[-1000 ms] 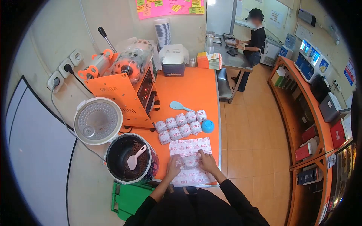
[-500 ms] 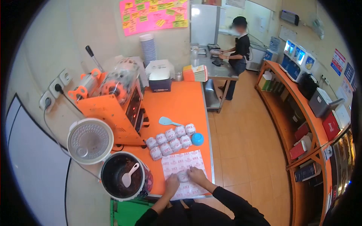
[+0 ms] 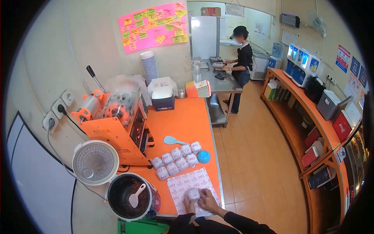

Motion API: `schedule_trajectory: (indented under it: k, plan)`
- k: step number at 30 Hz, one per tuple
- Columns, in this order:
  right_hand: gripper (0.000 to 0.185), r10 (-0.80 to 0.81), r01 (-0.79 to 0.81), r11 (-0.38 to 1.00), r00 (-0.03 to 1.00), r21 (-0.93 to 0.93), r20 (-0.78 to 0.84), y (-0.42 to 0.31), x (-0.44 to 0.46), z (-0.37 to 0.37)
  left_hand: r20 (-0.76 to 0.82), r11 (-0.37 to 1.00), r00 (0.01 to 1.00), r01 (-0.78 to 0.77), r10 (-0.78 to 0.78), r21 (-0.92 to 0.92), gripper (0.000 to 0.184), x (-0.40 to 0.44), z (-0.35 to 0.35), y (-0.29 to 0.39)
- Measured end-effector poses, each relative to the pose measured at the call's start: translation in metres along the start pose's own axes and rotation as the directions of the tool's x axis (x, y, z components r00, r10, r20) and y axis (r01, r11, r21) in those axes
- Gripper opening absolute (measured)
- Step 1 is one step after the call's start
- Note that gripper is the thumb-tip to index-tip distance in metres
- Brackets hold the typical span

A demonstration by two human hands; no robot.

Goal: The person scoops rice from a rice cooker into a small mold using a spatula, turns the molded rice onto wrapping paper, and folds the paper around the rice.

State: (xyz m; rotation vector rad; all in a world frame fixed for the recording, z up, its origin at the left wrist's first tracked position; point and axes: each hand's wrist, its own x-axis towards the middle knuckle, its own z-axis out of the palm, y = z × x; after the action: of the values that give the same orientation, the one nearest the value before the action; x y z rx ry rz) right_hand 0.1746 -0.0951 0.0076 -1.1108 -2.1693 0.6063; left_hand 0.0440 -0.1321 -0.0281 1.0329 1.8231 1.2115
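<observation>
Both of my hands are on a round paper-wrapped rice bundle (image 3: 193, 194) over a flat sheet of printed wrapping paper (image 3: 191, 178). My left hand (image 3: 189, 205) is closed around its left and near side. At its right side, the fingers of my right hand (image 3: 208, 202) pinch the wrapper. Just beyond the sheet, several finished wrapped rice bundles (image 3: 181, 163) sit in two rows. A small blue bowl (image 3: 203, 156) stands at their right end, and a light-blue rice paddle (image 3: 173, 140) lies behind them.
Left of the sheet is an open rice cooker (image 3: 155, 199) with brownish rice and a pale paddle (image 3: 134, 198) inside. An orange sealing machine (image 3: 113, 136) stands behind it. Stacked cups (image 3: 149, 66) and a box (image 3: 163, 102) are at the back. Another person (image 3: 242, 58) works at a metal table (image 3: 224, 83).
My hands have gone from the sides of the bundle on the sheet to gripping it nearer to me, now wrapped rounder. The camera view has tilted up slightly.
</observation>
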Motion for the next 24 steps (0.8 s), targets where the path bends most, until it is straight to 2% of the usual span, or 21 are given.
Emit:
schedule_trajectory:
  k: [1, 2, 4, 6, 7, 9, 10, 12, 13, 15, 16, 18, 19, 20, 21, 22, 24]
  plan:
    - [0.063, 0.036, -0.033, 0.999, 0.996, 0.035, -0.082, 0.0, 0.0, 0.003, 0.073, 0.907, 0.983, 0.184, -0.169, -0.379, 0.072, 0.008, -0.006, 0.006]
    - [0.064, 0.075, -0.064, 0.995, 0.984, 0.073, -0.161, -0.002, 0.001, 0.003, 0.206, 0.645, 0.935, 0.35, -0.289, -0.68, 0.066, 0.017, -0.013, 0.011]
    - [0.065, 0.024, -0.02, 1.0, 0.976, 0.023, -0.216, -0.003, 0.005, -0.001, 0.26, 0.604, 0.886, 0.454, -0.384, -0.655, 0.057, 0.034, -0.026, 0.021]
    - [0.067, -0.175, 0.165, 0.983, 0.975, -0.077, -0.14, -0.003, 0.016, -0.009, 0.277, 0.773, 0.915, 0.398, -0.294, -0.494, 0.059, 0.043, -0.035, 0.033]
    - [0.067, -0.177, 0.168, 0.983, 0.974, -0.077, -0.139, -0.004, 0.021, -0.014, 0.275, 0.773, 0.916, 0.396, -0.293, -0.495, 0.059, 0.046, -0.038, 0.038]
    - [0.068, -0.359, 0.349, 0.923, 0.932, -0.161, -0.042, -0.006, 0.031, -0.022, 0.413, 0.904, 0.881, 0.352, -0.232, -0.242, 0.056, 0.049, -0.043, 0.044]
    - [0.068, -0.361, 0.35, 0.923, 0.932, -0.161, -0.042, -0.009, 0.035, -0.026, 0.411, 0.904, 0.882, 0.351, -0.232, -0.243, 0.056, 0.05, -0.041, 0.043]
    - [0.059, -0.386, 0.392, 0.893, 0.92, -0.221, 0.071, -0.015, 0.04, -0.034, 0.366, 0.839, 0.883, 0.421, -0.294, -0.343, 0.063, 0.051, -0.034, 0.043]
    - [0.059, -0.386, 0.393, 0.893, 0.919, -0.22, 0.074, -0.016, 0.044, -0.036, 0.365, 0.838, 0.883, 0.424, -0.296, -0.345, 0.063, 0.05, -0.031, 0.042]
    - [0.058, -0.413, 0.402, 0.886, 0.911, -0.233, 0.002, -0.014, 0.052, -0.032, 0.31, 0.711, 0.886, 0.463, -0.345, -0.529, 0.063, 0.051, -0.03, 0.054]
    - [0.058, -0.415, 0.405, 0.884, 0.91, -0.233, 0.006, -0.012, 0.056, -0.027, 0.31, 0.708, 0.886, 0.463, -0.346, -0.533, 0.063, 0.062, -0.026, 0.033]
    - [0.057, -0.319, 0.322, 0.947, 0.939, 0.002, -0.124, -0.012, 0.063, -0.016, 0.285, 0.689, 0.958, 0.207, 0.0, -0.694, 0.054, 0.076, -0.027, 0.035]
    - [0.057, -0.318, 0.321, 0.947, 0.94, 0.001, -0.121, -0.013, 0.064, -0.01, 0.39, 0.457, 0.877, 0.479, -0.28, -0.749, 0.039, 0.079, -0.024, 0.037]
    - [0.058, -0.197, 0.208, 0.973, 0.974, 0.097, -0.111, -0.018, 0.066, -0.009, 0.391, 0.455, 0.876, 0.48, -0.281, -0.75, 0.039, 0.074, -0.025, 0.052]
    - [0.059, -0.072, 0.087, 0.978, 0.994, 0.191, -0.086, -0.02, 0.068, -0.008, 0.279, 0.639, 0.957, 0.267, -0.085, -0.721, 0.035, 0.069, -0.025, 0.06]
    - [0.059, -0.068, 0.082, 0.977, 0.995, 0.195, -0.077, -0.02, 0.072, -0.007, 0.186, 0.758, 0.974, 0.023, 0.13, -0.651, 0.032, 0.067, -0.025, 0.065]
    - [0.052, 0.022, 0.008, 0.938, 0.996, 0.348, -0.082, -0.02, 0.084, -0.007, 0.202, 0.715, 0.978, 0.102, 0.056, -0.692, 0.032, 0.066, -0.026, 0.062]
